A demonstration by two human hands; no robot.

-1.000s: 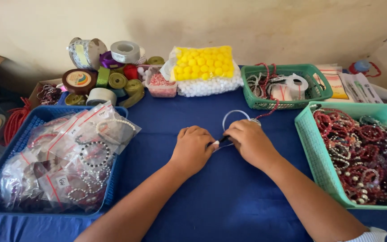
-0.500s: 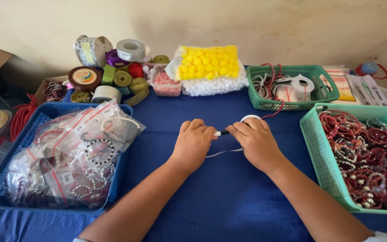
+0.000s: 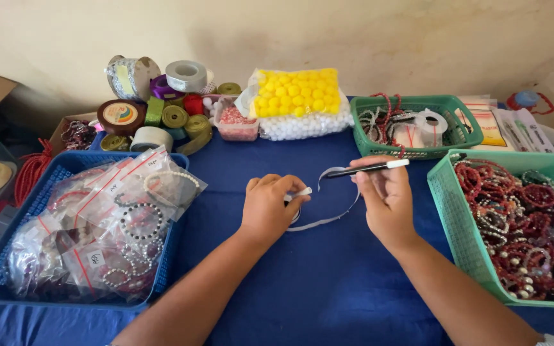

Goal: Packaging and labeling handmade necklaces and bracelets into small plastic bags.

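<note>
My right hand (image 3: 387, 195) is closed on a black marker pen (image 3: 367, 168) with a white end, held level above the blue tablecloth (image 3: 328, 288). My left hand (image 3: 266, 206) rests on the cloth and pinches a small white pen cap (image 3: 302, 191) at its fingertips. A thin white ribbon strip (image 3: 328, 221) curves in a loop between the two hands, one end under my left hand and the other rising near the pen's tip.
A blue basket (image 3: 8, 224) of bagged bracelets stands at the left. A teal basket (image 3: 444, 211) full of red bead bracelets is at the right, with a green basket (image 3: 418, 152) behind. Ribbon rolls (image 3: 152, 102) and a bag of yellow balls (image 3: 297, 90) line the wall.
The hands have drawn apart. My right hand lifted the pen up and to the right, out of the cap that stays in my left hand. The ribbon loop now lies open between them.
</note>
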